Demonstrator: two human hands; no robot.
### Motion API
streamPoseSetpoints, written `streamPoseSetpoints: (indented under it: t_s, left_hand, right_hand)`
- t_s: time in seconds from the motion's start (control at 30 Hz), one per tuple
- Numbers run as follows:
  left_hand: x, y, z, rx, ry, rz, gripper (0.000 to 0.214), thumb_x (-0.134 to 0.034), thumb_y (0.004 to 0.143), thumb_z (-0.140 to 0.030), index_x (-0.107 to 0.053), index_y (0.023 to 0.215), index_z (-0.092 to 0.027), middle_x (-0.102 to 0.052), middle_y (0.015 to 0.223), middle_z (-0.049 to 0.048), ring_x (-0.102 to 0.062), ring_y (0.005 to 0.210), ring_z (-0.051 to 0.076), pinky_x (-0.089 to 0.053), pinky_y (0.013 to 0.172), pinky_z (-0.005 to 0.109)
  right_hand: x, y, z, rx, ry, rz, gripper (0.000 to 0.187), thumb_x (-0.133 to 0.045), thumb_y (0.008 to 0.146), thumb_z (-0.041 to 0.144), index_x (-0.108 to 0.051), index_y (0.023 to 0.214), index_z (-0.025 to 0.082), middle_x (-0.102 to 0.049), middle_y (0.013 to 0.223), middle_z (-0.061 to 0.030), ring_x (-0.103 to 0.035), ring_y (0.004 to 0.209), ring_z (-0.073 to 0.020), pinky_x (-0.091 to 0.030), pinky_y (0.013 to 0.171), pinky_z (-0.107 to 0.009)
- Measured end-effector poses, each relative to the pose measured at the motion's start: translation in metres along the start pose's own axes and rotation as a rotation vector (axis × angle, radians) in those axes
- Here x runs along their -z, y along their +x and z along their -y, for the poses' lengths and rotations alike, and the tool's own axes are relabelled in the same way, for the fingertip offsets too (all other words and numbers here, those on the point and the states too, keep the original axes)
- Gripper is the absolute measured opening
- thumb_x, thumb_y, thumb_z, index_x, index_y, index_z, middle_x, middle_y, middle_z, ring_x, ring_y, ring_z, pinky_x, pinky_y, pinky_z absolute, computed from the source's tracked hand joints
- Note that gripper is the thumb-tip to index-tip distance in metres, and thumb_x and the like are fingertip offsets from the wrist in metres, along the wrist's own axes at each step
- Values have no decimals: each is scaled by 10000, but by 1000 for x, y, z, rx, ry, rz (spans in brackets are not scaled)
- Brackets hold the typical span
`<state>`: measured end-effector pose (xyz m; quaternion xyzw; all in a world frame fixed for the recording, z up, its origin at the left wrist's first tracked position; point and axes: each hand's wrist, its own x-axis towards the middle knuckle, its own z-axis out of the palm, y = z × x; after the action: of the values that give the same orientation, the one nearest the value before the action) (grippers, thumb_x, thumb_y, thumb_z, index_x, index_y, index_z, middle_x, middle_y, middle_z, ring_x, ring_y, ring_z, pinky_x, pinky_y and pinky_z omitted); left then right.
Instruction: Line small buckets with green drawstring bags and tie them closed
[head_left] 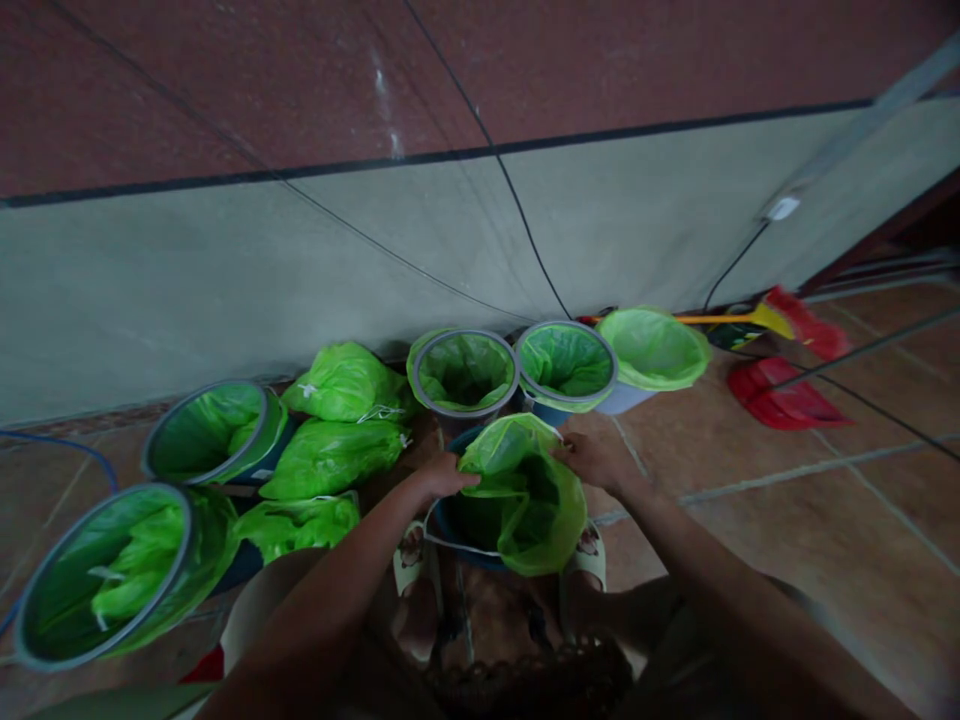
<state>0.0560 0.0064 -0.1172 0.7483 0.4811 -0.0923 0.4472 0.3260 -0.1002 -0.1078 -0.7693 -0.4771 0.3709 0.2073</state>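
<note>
Between my feet stands a dark blue bucket (457, 525) with a thin white handle. A green plastic bag (551, 500) opens over it, its mouth wide and its right side hanging outside the rim. My left hand (448, 474) pinches the bag's edge at the left. At the right, my right hand (592, 460) grips the opposite edge near the far rim. Just beyond are a bin with a grey ring (465, 372), a second ringed bin (568, 362) and a pale bin (652, 350), all lined with green bags.
At left, tied green bags (337, 455) lie beside two more lined bins, the nearer bin (180, 560) holding a green bundle. A red dustpan (784, 395) and a broom (795, 320) lie at right. Cables hang down the wall (187, 290). My slippers (420, 560) flank the bucket.
</note>
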Motion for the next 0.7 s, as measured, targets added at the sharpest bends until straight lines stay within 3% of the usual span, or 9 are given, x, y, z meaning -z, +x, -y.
streamPoseSetpoints:
  t_s: [0.13,0.23,0.3,0.4,0.5,0.57,0.7]
  left_hand:
    - [3,1,-9,59,184,-10,196,-605,769,-297,-696,831,-135,-705,735,74,-673,756,209,-492,681,271]
    - [15,6,-11,69,294,-147,225,-518,821,-233,-699,884,-115,-721,884,128,-677,859,217,-483,733,264]
    - [26,10,-9,96,297,-275,247,-482,835,-187,-697,926,-106,-717,966,145,-670,924,217,-476,774,258]
    - [37,14,-4,132,227,-386,270,-470,824,-136,-695,969,-111,-719,991,133,-664,943,205,-475,790,245]
    - [38,15,0,117,172,-391,261,-491,821,-154,-702,972,-126,-723,982,110,-662,925,191,-483,795,242]
    - [34,16,0,94,171,-381,250,-497,826,-172,-707,958,-135,-721,993,104,-656,946,191,-484,819,249]
    - [25,15,-8,115,77,-349,255,-460,862,-212,-691,941,-141,-716,945,104,-677,875,197,-509,761,265]
  right_hand:
    - [-2,3,-3,33,-57,-67,205,-523,801,309,-667,697,209,-676,670,-23,-597,629,-163,-397,559,-247]
    - [2,2,0,65,-44,-147,237,-513,794,329,-642,645,196,-639,640,-12,-576,642,-158,-394,596,-254]
    - [7,0,6,30,60,-222,218,-542,778,359,-652,679,199,-648,663,-12,-584,676,-167,-415,633,-263]
    - [20,-8,21,-38,389,-312,159,-598,740,341,-652,765,194,-686,768,-42,-612,757,-185,-460,710,-283]
    - [33,-16,37,45,749,-171,175,-560,788,343,-608,805,175,-675,783,-79,-621,749,-181,-488,748,-307]
    - [35,-22,46,87,881,-16,232,-536,830,384,-594,885,167,-637,685,-50,-592,629,-153,-494,674,-303]
    - [9,-34,58,-25,899,256,473,-679,753,403,-537,1147,184,-651,694,0,-470,442,-79,-374,430,-213]
